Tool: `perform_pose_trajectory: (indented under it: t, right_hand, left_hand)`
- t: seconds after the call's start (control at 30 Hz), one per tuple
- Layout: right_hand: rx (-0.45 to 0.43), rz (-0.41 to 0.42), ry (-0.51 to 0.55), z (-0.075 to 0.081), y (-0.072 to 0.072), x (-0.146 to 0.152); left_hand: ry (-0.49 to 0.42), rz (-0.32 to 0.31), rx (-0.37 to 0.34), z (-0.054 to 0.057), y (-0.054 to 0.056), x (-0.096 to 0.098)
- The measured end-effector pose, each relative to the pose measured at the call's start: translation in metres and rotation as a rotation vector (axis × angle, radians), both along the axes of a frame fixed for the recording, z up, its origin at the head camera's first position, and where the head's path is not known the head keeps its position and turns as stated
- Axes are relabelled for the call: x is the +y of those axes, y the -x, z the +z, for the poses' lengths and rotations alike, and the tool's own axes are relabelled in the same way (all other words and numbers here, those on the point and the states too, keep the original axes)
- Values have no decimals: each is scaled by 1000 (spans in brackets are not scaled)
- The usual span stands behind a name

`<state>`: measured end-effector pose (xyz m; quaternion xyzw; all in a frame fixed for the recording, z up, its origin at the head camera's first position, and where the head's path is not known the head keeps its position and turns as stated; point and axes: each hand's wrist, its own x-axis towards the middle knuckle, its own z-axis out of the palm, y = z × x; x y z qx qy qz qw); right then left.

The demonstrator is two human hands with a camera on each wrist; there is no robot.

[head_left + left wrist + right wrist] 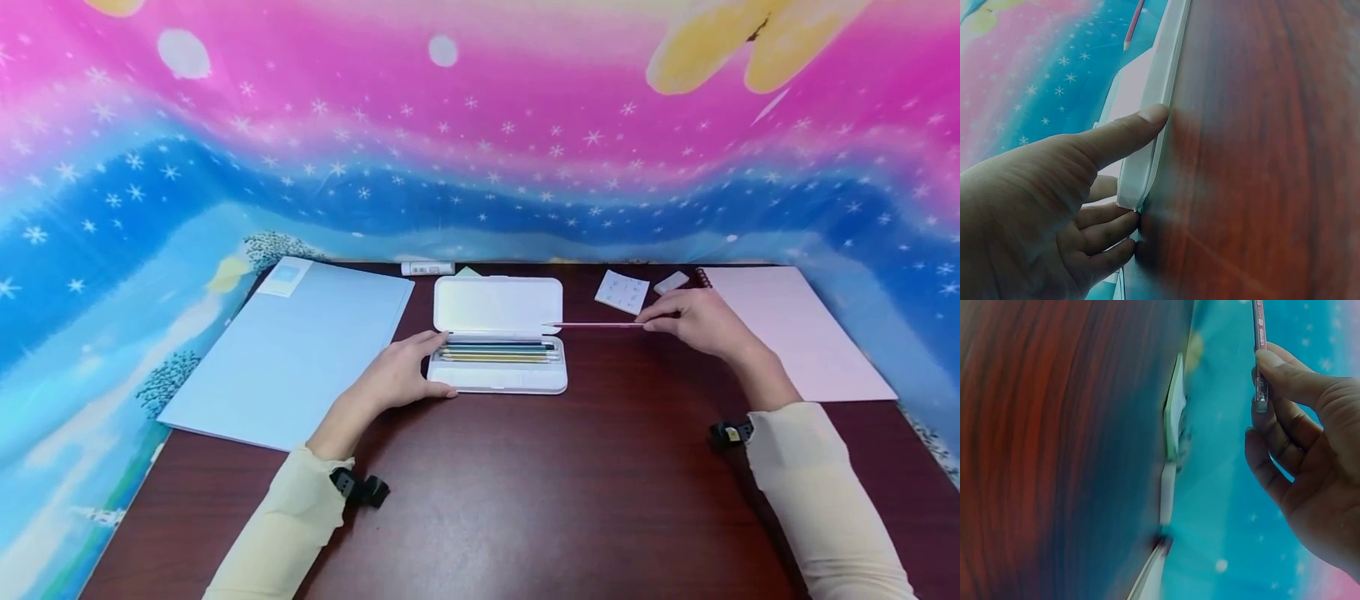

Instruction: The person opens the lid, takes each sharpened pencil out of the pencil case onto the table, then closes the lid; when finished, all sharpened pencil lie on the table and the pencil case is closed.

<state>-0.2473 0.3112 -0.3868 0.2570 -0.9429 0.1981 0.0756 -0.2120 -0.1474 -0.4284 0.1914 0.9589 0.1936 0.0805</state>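
Observation:
A white pencil case point(498, 379) lies with its lid point(498, 304) folded back, several pencils point(495, 352) side by side in it. My left hand point(397, 372) grips its left end, thumb along the front wall and fingers around the far side; the left wrist view shows the thumb point(1129, 134) on the case's edge. Between thumb and fingers of my right hand point(693, 321) is the end of a pink pencil point(600, 325). Held level, it points left, its tip overlapping the lid's right edge in the head view. The right wrist view shows the pencil's clear end point(1261, 403) past the thumb.
A light blue folder point(292, 358) lies at left, a pink spiral notebook point(802, 333) at right. Behind stand a white tube point(427, 268), a patterned note pad point(622, 292) and a white eraser point(671, 282). A printed cloth point(480, 167) hangs along the table's back edge.

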Motion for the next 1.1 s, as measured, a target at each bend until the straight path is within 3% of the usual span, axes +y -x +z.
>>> perform_pose_trajectory:
  t: [0.33, 0.83, 1.1]
  right_hand:
    - [-133, -141, 7, -5, 2, 37]
    - [-461, -276, 45, -23, 6, 66]
    - [-490, -283, 45, -29, 8, 70]
  left_hand:
    - [-3, 2, -13, 1, 0, 1]
    - [-1, -9, 4, 0, -1, -2]
    - [-2, -6, 4, 0, -2, -1]
